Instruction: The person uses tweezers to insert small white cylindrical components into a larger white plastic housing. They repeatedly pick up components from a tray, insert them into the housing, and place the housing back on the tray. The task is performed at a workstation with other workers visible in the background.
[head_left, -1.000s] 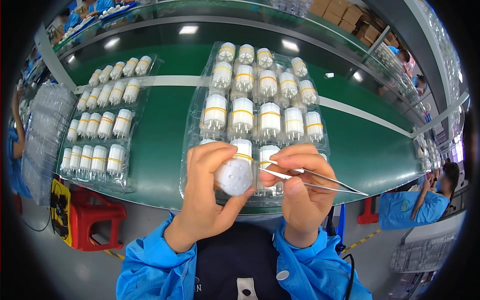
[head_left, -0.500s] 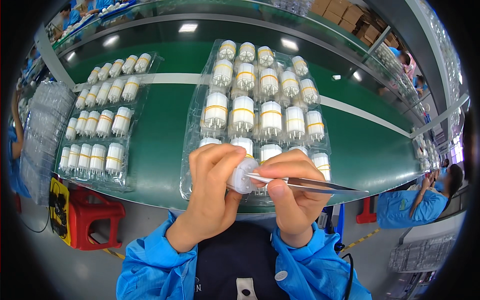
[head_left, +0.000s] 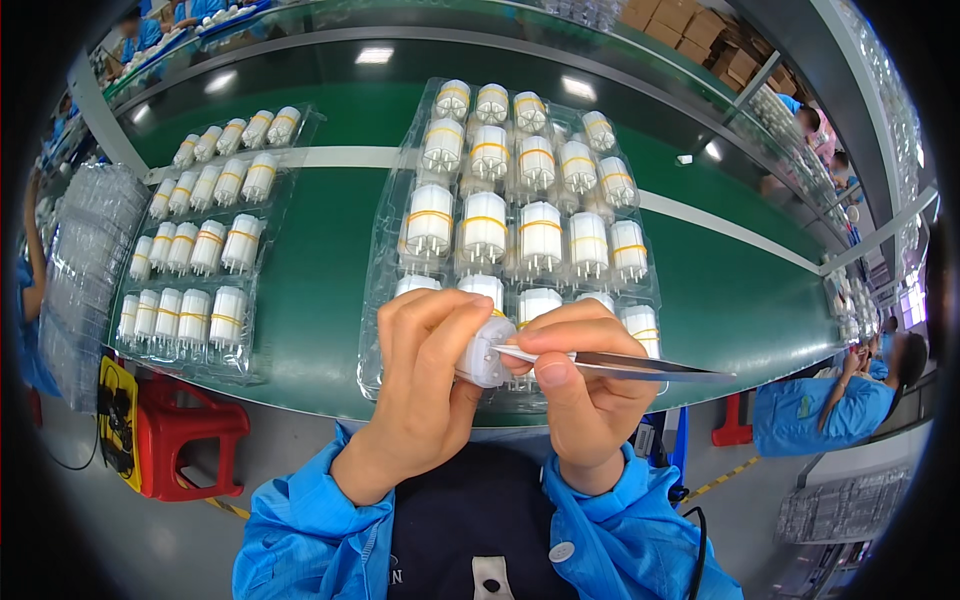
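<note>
Closed around a white cylindrical part (head_left: 480, 362), my left hand (head_left: 420, 385) keeps its round end turned towards my right. Between thumb and fingers my right hand (head_left: 585, 385) pinches metal tweezers (head_left: 640, 368), whose white tips reach the end face of that part. What the tips grip, if anything, is too small to tell. Just beyond my hands lies a clear plastic tray (head_left: 385, 270) with rows of white cylinders (head_left: 541, 235), each with a yellow band and metal pins; my hands hide part of its nearest row.
To the left is a second clear tray (head_left: 262, 335) of similar cylinders on the green bench (head_left: 310, 260). Stacked clear trays (head_left: 95, 270) stand at the far left, above a red stool (head_left: 190, 430). Another person (head_left: 830, 410) in blue sits at the right.
A small white piece on the far belt has shifted slightly to the right. The tweezers have tilted a little; my hands stay almost in place.
</note>
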